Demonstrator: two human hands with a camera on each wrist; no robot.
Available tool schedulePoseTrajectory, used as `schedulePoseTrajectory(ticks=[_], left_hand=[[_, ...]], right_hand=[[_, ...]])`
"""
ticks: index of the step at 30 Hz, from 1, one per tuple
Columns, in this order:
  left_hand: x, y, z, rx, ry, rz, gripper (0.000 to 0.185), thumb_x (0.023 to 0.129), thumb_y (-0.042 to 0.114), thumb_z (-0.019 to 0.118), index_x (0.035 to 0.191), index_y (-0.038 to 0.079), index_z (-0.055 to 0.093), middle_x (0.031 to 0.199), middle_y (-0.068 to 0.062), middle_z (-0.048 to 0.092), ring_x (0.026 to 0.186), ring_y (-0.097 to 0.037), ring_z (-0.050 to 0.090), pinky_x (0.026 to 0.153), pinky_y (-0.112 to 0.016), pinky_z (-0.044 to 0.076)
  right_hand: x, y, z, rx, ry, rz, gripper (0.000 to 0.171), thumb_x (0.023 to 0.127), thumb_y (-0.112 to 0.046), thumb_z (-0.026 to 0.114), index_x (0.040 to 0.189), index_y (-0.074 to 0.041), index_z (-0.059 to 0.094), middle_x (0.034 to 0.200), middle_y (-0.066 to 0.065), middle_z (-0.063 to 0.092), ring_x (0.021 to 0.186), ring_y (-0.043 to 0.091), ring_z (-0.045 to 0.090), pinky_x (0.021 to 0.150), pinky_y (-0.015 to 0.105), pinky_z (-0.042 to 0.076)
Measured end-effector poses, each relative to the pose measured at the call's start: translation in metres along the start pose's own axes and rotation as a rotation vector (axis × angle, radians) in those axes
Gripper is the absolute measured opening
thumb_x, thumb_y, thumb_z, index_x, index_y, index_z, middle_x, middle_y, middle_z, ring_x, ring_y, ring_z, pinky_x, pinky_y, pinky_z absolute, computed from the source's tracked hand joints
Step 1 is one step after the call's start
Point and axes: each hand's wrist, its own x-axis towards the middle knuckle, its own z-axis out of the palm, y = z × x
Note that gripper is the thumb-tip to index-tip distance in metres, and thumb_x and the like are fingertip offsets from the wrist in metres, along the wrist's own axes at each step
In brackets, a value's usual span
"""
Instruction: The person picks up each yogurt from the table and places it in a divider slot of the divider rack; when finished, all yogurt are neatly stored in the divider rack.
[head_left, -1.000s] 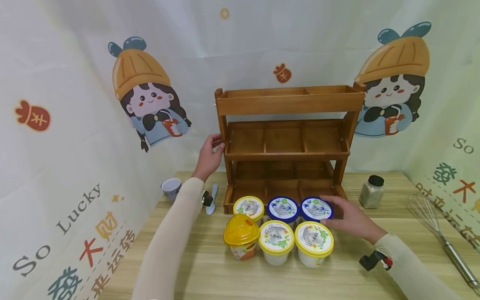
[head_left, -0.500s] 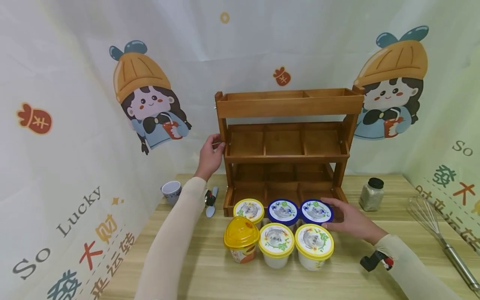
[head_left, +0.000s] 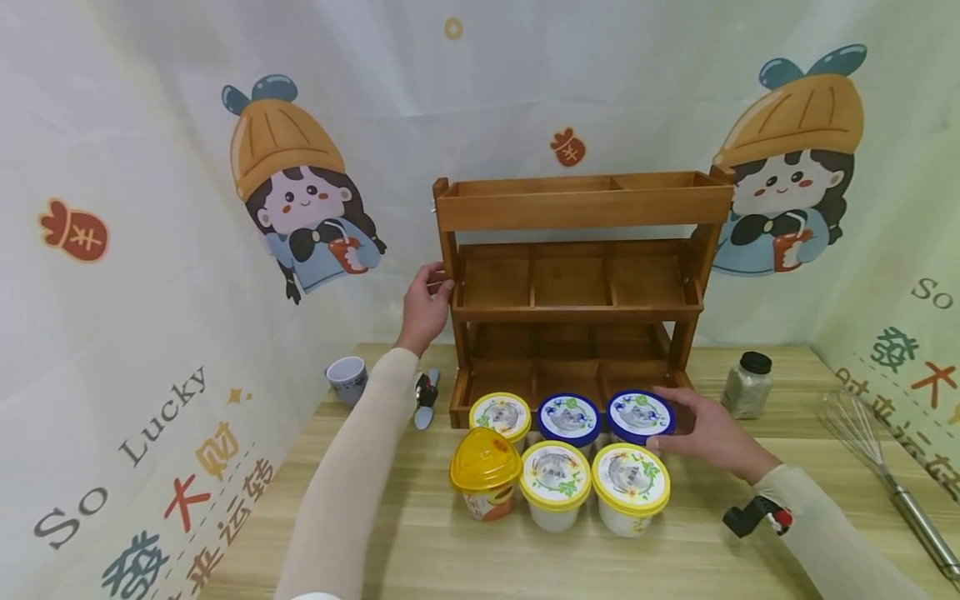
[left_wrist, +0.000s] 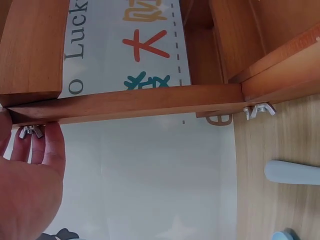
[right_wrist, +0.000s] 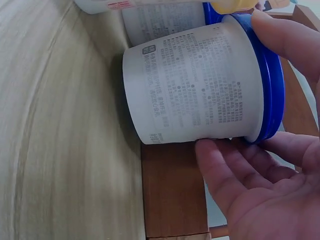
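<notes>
My right hand [head_left: 708, 429] grips a white paper tub with a blue lid [head_left: 640, 417]. In the right wrist view, thumb and fingers stand on opposite sides of the tub [right_wrist: 195, 85]; whether its base touches the table cannot be told. Beside it are a second blue-lidded tub [head_left: 568, 419] and a yellow-lidded tub [head_left: 500, 415]. Two more yellow-lidded tubs [head_left: 555, 475] [head_left: 631, 479] and a cup with an amber lid [head_left: 485, 467] form the front row. My left hand [head_left: 426, 308] holds the left post of a brown wooden rack [head_left: 577, 208], its fingers around a wing nut [left_wrist: 31, 131].
The rack's tilted compartments stand behind the tubs. A small cup [head_left: 347, 381] and a pale blue spreader [head_left: 426, 408] lie left. On the right are a black-capped jar [head_left: 747, 387] and a whisk [head_left: 888, 483]. Printed cloth [head_left: 480, 100] backs the table.
My right hand has shifted the blue-lidded tub slightly right, widening the gap from the other blue-lidded tub. My left hand stays at the rack's post.
</notes>
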Motion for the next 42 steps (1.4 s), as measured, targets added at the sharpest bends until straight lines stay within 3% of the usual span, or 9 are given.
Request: schedulePoseTrajectory(ticks=[6,15,32,37,42], left_hand=[[-0.001,0.002,0.001,-0.005,0.002,-0.011,0.037,0.111,0.017,0.057,0.147,0.01,0.053,0.142,-0.017,0.062,0.132,-0.035,0.061,0.111,-0.05,0.053],[0.0,0.002,-0.001,0.002,-0.005,-0.026,0.037,0.111,0.019,0.056,0.148,0.012,0.052,0.143,-0.016,0.061,0.133,-0.035,0.06,0.114,-0.051,0.051],[0.003,0.004,-0.001,-0.004,-0.011,-0.027,0.036,0.111,0.019,0.057,0.146,0.012,0.053,0.141,-0.017,0.061,0.133,-0.036,0.059,0.113,-0.053,0.05],[0.003,0.002,-0.003,-0.013,-0.008,-0.032,0.036,0.111,0.019,0.057,0.146,0.012,0.053,0.141,-0.017,0.061,0.133,-0.035,0.058,0.11,-0.053,0.053],[0.002,0.001,-0.001,-0.017,-0.019,-0.018,0.036,0.111,0.018,0.056,0.145,0.011,0.053,0.141,-0.018,0.061,0.133,-0.036,0.058,0.112,-0.054,0.051]], right_hand=[[-0.002,-0.002,-0.006,0.046,0.01,0.012,0.095,0.083,-0.042,0.091,0.156,-0.002,0.046,0.146,0.028,0.058,0.129,0.048,0.059,0.099,0.057,0.058],[-0.003,-0.006,-0.02,0.106,0.023,-0.033,0.091,0.086,-0.029,0.09,0.157,0.003,0.041,0.147,0.032,0.057,0.132,0.052,0.059,0.098,0.052,0.061],[0.022,-0.017,-0.037,0.094,0.101,0.009,0.099,0.091,-0.042,0.084,0.163,0.0,0.031,0.156,0.032,0.047,0.139,0.055,0.052,0.105,0.063,0.054],[0.034,-0.019,-0.035,0.099,0.097,0.053,0.107,0.089,-0.05,0.084,0.166,-0.002,0.027,0.16,0.032,0.042,0.143,0.055,0.047,0.108,0.064,0.052],[0.041,-0.016,-0.031,0.116,0.112,0.058,0.107,0.089,-0.047,0.085,0.165,0.002,0.027,0.16,0.033,0.042,0.144,0.054,0.047,0.111,0.062,0.049]])
